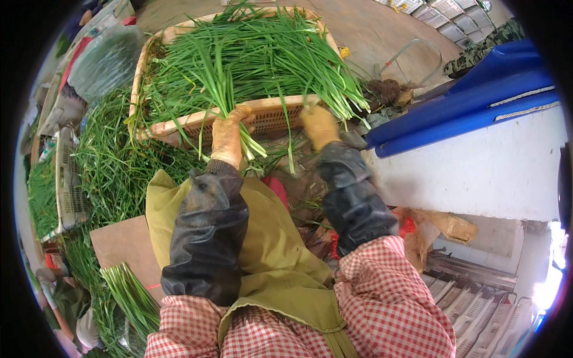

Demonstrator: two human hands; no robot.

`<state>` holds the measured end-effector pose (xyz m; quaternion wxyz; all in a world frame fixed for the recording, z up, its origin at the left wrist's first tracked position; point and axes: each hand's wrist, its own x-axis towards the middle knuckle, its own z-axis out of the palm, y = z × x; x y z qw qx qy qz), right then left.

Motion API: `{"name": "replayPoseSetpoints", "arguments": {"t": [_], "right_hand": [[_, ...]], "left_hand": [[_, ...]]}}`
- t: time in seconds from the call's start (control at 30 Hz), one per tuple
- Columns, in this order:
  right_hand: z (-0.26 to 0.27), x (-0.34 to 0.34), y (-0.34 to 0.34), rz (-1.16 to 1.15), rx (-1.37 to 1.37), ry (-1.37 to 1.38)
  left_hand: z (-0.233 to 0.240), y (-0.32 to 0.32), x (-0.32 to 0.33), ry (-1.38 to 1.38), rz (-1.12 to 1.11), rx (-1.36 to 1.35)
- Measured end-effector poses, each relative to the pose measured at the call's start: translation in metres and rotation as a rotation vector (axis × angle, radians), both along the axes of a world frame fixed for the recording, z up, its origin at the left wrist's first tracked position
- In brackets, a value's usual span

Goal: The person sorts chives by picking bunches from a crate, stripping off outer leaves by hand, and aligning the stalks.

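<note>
My left hand (230, 132), in a stained yellowish glove, is closed around a small bunch of Chinese chives (219, 87), the pale stem ends sticking out below it to the right. My right hand (318, 125), gloved alike and blurred, is near the front rim of a plastic crate (190, 123); its fingers are hard to make out. A single long green leaf (288, 129) hangs between the two hands. The crate is heaped with green chives (259, 58), with pale stems overhanging its right corner.
Loose chives (112, 165) lie piled at the left, beside another crate (71, 179). A bundle of chives (132, 300) rests against a brown board (127, 250) at lower left. A white panel (474, 165) with a blue cover (465, 98) stands at right. Part of another person (67, 308) shows at far lower left.
</note>
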<state>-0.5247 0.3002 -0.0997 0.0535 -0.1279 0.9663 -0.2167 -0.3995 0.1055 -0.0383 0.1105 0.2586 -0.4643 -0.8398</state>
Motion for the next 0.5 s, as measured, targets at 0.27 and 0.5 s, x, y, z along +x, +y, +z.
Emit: {"name": "replayPoseSetpoints", "arguments": {"t": [0.27, 0.5], "right_hand": [[0.033, 0.098, -0.089, 0.487, -0.144, 0.224], [0.07, 0.004, 0.036, -0.124, 0.23, 0.347]], "left_hand": [[0.008, -0.041, 0.022, 0.312, -0.011, 0.512], [0.009, -0.019, 0.005, 0.241, -0.029, 0.648]]}}
